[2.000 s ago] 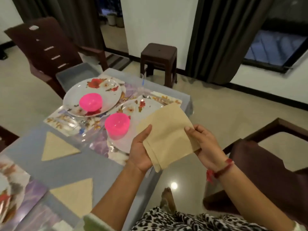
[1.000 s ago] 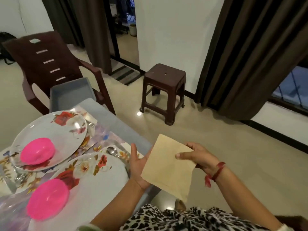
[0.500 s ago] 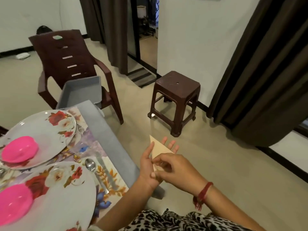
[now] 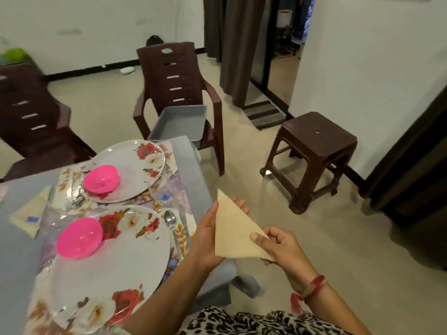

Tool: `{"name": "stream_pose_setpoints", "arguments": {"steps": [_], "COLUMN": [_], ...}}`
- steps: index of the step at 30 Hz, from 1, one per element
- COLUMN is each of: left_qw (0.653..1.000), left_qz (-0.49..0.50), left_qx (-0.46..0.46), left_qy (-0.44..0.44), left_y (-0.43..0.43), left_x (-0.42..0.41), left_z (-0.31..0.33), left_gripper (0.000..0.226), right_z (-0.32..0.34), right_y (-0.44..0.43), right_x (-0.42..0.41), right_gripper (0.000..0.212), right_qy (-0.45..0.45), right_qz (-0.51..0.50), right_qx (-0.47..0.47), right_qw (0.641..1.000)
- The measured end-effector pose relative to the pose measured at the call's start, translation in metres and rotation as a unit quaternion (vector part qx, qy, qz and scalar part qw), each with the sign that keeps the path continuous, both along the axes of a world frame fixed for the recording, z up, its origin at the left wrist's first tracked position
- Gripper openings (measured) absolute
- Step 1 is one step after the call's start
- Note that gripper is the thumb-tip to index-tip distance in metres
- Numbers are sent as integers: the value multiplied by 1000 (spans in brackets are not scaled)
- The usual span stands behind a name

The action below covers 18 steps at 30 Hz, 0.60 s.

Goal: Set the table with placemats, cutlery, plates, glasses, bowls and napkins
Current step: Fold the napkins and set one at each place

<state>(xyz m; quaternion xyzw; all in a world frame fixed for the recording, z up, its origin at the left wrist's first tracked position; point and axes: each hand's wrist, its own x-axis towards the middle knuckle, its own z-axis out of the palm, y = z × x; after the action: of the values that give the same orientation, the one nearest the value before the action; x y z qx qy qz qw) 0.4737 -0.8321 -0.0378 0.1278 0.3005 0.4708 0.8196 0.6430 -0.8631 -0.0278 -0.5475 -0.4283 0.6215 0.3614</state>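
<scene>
Napkin [image 4: 234, 233] step: folded to a triangle, it hangs just off the table's [image 4: 191, 170] right edge. The left hand [image 4: 205, 240] lies flat behind it, the right hand [image 4: 283, 247] pinches its lower corner. Next, likely: lay it flat beside the near plate [image 4: 125, 257].

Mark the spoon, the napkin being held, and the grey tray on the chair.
spoon [image 4: 170, 218]: head view, on its bowl.
napkin [image 4: 235, 235]: head view, middle of the folded triangle.
tray [image 4: 180, 120]: head view, bare inner floor.
</scene>
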Motion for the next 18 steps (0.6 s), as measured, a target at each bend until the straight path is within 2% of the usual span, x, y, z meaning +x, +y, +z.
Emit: {"name": "stream_pose_setpoints", "arguments": {"steps": [1,4,7,12,15,18], "left_qw": [1000,999,995,994,996,997], "left_qz": [-3,29,57,66,47,20], "left_qx": [-4,-31,-52,-61,-70,-66], "left_qy": [9,28,59,63,39,18], "left_y": [-3,-8,-8,-4,-3,1], "left_x": [-6,-24,-43,-68,-80,-94], "left_z": [-3,-9,-9,-10,-5,-1], "left_gripper": [71,34,35,39,35,36], "right_z": [-2,-4,-7,-7,-1,2], "right_y": [2,7,11,21,28,34], "right_x": [-8,-33,-45,-54,-64,-84], "right_gripper": [19,20,13,22,25,23], "right_qy": [-5,-7,29,55,31,-12], "right_qz": [-15,2,23,61,106,67], "right_qx": [3,19,6,-7,-6,26], "right_qw": [1000,1000,999,997,994,997]}}
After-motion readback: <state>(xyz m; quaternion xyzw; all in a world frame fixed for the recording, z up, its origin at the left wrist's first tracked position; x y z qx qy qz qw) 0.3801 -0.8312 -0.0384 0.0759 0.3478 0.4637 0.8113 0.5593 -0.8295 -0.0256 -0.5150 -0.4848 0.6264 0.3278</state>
